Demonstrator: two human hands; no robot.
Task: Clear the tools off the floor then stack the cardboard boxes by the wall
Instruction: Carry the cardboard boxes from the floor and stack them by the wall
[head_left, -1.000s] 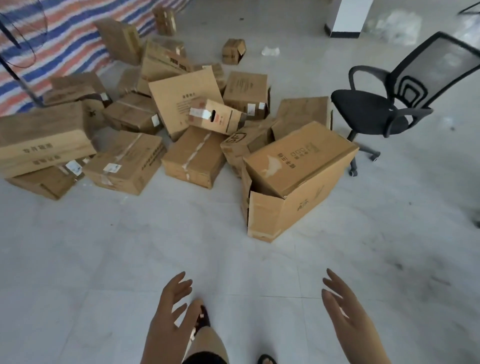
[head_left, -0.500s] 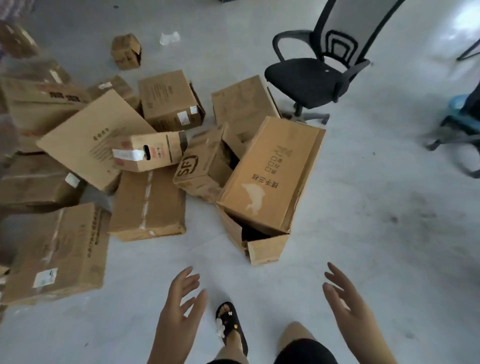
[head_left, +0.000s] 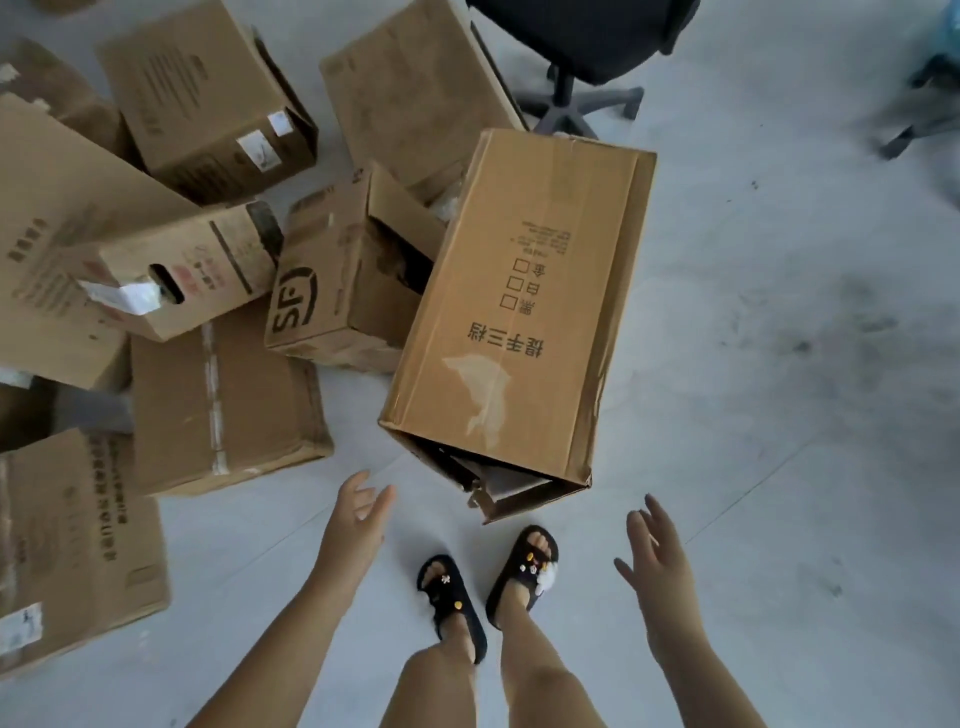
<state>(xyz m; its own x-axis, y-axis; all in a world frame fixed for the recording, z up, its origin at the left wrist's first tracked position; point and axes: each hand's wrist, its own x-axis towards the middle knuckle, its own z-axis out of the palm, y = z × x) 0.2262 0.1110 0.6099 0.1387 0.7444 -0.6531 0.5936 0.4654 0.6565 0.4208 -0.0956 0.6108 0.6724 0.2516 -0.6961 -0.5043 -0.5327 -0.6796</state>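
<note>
Hands both wide, holding nothing: left hand (head_left: 358, 512) at 7 o'clock of long tan cardboard box (head_left: 517, 306), right hand (head_left: 655, 553) at 5. Box on floor (head_left: 779, 415), open end near feet. Best grab both long sides, lift level.

Bare forearms and legs, black sandals (head_left: 522, 571) with small decorative charms.

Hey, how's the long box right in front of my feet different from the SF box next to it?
The long box is larger and lighter tan; the SF box is smaller and duller brown. The long box lies tilted with its open end facing the sandals; the SF box has a flap raised on top. The long box carries small printed text and a torn pale patch; the SF box shows a big logo. Both are cardboard and untouched by either hand.
</note>
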